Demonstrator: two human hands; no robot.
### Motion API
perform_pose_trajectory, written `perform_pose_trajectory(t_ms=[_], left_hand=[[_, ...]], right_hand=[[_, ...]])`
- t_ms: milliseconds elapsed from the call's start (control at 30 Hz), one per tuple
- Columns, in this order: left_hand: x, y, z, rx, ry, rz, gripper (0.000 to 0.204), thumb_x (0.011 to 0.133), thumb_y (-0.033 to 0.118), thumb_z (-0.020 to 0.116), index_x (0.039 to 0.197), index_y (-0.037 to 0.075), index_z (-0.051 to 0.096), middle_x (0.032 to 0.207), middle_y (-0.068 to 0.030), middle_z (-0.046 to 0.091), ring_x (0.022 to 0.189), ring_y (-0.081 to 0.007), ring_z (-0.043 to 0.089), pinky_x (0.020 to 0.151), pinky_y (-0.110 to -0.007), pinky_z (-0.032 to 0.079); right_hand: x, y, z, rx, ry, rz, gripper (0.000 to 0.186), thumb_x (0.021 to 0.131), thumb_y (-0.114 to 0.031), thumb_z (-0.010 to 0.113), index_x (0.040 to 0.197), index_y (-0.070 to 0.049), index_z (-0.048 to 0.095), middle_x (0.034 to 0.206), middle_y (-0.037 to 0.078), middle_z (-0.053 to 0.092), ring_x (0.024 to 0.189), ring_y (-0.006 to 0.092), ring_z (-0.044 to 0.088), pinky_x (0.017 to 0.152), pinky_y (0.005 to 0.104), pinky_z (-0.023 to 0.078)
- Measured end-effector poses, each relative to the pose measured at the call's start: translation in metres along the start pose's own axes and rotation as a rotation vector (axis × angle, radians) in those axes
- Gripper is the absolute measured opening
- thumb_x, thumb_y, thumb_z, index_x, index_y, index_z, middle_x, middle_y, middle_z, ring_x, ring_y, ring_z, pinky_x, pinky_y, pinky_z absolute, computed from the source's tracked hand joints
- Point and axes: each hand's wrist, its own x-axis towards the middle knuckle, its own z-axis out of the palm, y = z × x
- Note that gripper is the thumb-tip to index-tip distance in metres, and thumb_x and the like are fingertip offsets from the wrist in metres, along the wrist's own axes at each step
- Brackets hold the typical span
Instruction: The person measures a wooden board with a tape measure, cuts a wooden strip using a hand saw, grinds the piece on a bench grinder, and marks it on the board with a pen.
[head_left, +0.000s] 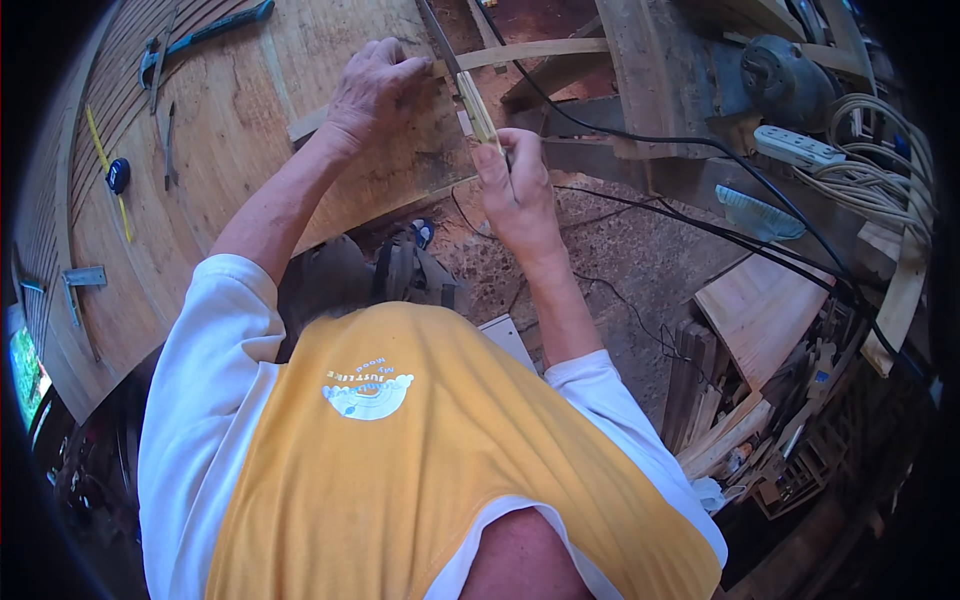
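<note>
My left hand (375, 95), its fingers curled, grips a pale wooden strip (308, 126) lying on the plywood workbench (240, 80). In my right hand (515, 190) is the pale yellowish handle (473, 100) of a long tool with a narrow dark blade (438, 35), held beside the bench's right edge, close to the strip. My left fingertips are partly hidden.
A hammer (205, 38), tape measure (119, 175) and metal square (85, 275) lie on the bench's left. Black cables (700, 140) cross the right side, near a motor (775, 80), power strip (800, 145) and coiled cord (870, 180). Wood offcuts (740, 440) are piled lower right.
</note>
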Motion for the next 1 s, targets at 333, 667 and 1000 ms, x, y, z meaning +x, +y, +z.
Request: perform_pose_trajectory(t_ms=[333,667,1000], left_hand=[[0.002,0.002,0.0,-0.037,0.038,-0.005,0.014,0.09,0.022,0.075,0.1,0.012,0.069,0.093,-0.0111,0.057,0.094,-0.0344,0.059,0.079,-0.047,0.05],[0.002,-0.003,0.002,-0.001,0.035,-0.02,0.015,0.09,0.022,0.075,0.102,0.013,0.071,0.091,-0.011,0.058,0.092,-0.0342,0.06,0.08,-0.046,0.05],[0.007,-0.001,-0.001,-0.029,0.035,-0.024,0.016,0.088,0.018,0.075,0.104,0.014,0.072,0.093,-0.0107,0.06,0.092,-0.0341,0.06,0.079,-0.045,0.051]], right_hand=[[-0.076,-0.027,-0.04,-0.248,-0.064,0.143,0.025,0.105,-0.027,0.055,0.111,-0.003,0.056,0.093,0.028,0.069,0.084,0.0505,0.069,0.073,0.059,0.053],[-0.053,-0.018,-0.032,-0.335,-0.096,0.166,0.03,0.105,-0.033,0.052,0.109,-0.004,0.058,0.091,0.029,0.069,0.087,0.0512,0.068,0.074,0.0597,0.053],[-0.02,0.004,-0.005,-0.266,-0.015,0.112,0.027,0.104,-0.031,0.056,0.106,-0.004,0.058,0.092,0.029,0.069,0.085,0.0512,0.068,0.073,0.0589,0.052]])
